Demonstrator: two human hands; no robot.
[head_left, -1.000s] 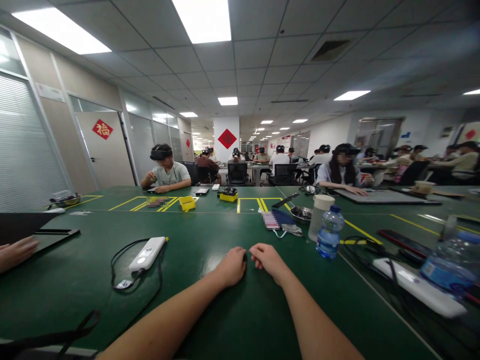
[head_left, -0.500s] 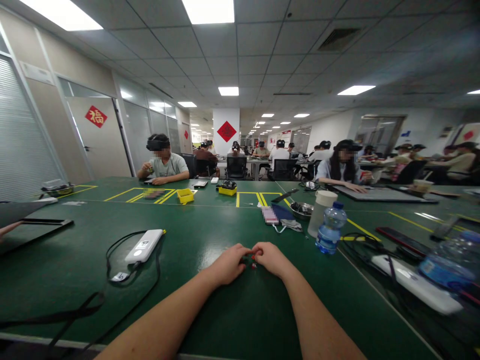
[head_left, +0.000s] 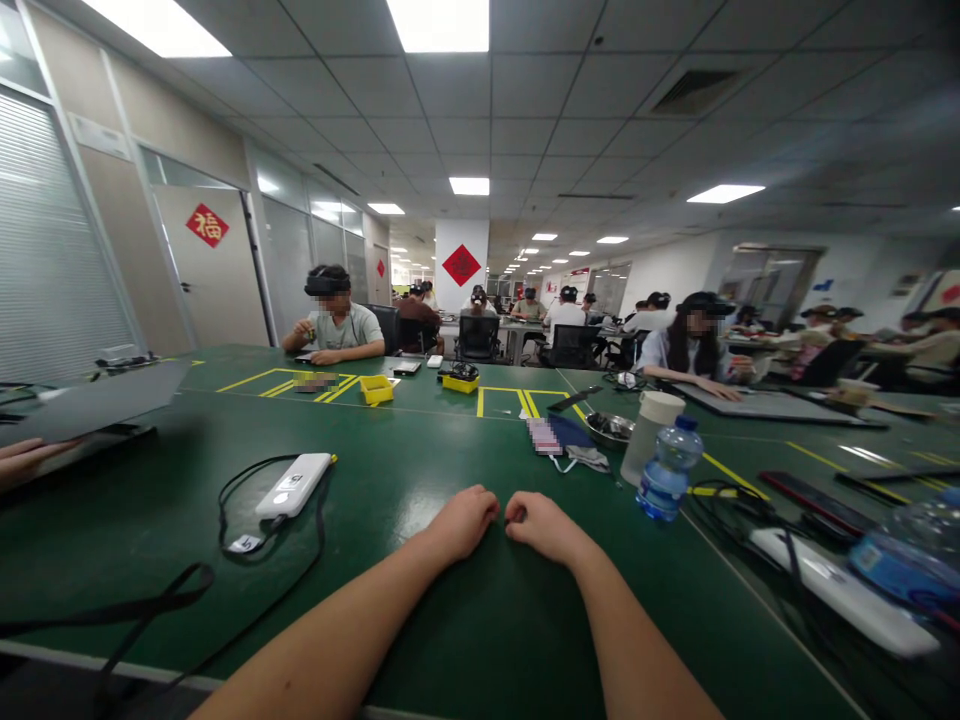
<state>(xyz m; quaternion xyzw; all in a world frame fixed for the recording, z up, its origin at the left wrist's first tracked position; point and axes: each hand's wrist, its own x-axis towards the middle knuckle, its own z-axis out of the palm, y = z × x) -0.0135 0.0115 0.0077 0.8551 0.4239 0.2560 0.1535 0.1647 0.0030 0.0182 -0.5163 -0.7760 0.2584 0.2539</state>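
My left hand (head_left: 465,522) and my right hand (head_left: 541,526) rest side by side on the green table (head_left: 420,640), knuckles almost touching. Both are curled into loose fists with the fingers tucked under. Whatever lies inside the fingers is hidden. Both bare forearms run back toward me across the table top. A white power bank (head_left: 293,485) with a looped black cable lies to the left of my left hand, and a small water bottle (head_left: 670,468) stands to the right of my right hand.
A white cup (head_left: 651,420), a metal bowl (head_left: 609,428) and a yellow tray (head_left: 376,388) sit further back. Another person's hand (head_left: 26,460) holds a grey board at the left edge. Cables, a white device (head_left: 847,592) and a second bottle (head_left: 909,548) crowd the right. Several seated people wear headsets across the table.
A small red item showed between my fingertips half a second ago and is now hidden in my curled hands. The person at left has lifted the grey board.
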